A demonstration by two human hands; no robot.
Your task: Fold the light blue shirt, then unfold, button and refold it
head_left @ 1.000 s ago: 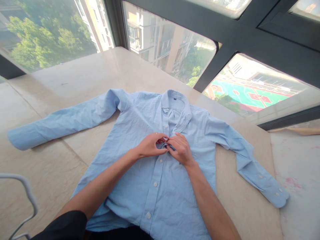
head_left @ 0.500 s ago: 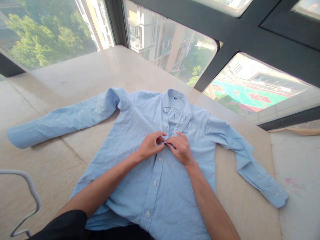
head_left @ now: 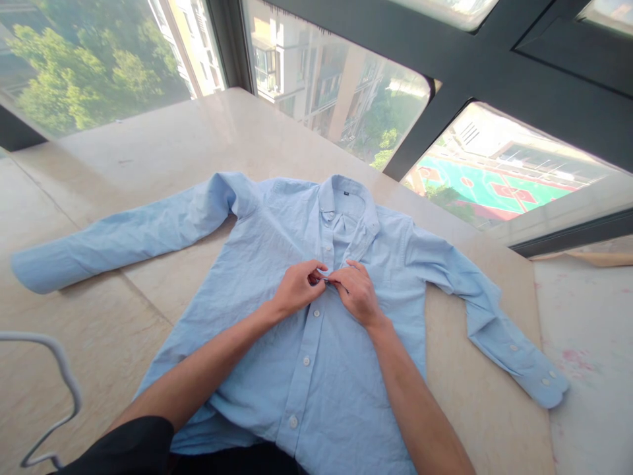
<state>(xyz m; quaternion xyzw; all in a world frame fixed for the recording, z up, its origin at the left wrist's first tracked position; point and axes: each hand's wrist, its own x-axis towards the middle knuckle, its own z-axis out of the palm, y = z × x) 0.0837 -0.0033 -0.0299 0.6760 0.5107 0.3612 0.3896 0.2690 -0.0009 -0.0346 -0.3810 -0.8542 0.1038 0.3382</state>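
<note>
Left hand (head_left: 298,288) and right hand (head_left: 358,294) pinching blue shirt (head_left: 359,389), beige ledge (head_left: 168,148) beneath, windows (head_left: 336,82) beyond

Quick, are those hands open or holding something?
Left hand: closed, pinching the blue shirt at the front.
Right hand: closed, pinching the shirt there too.

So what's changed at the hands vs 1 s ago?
Left hand: thumb has come up toward its fingers. Right hand: fingers drawn closer together. The cloth fold that showed between the hands on the shirt front is now mostly hidden. No visible new grip or release. Unchanged: collar, both sleeves, and the buttons below the hands.
</note>
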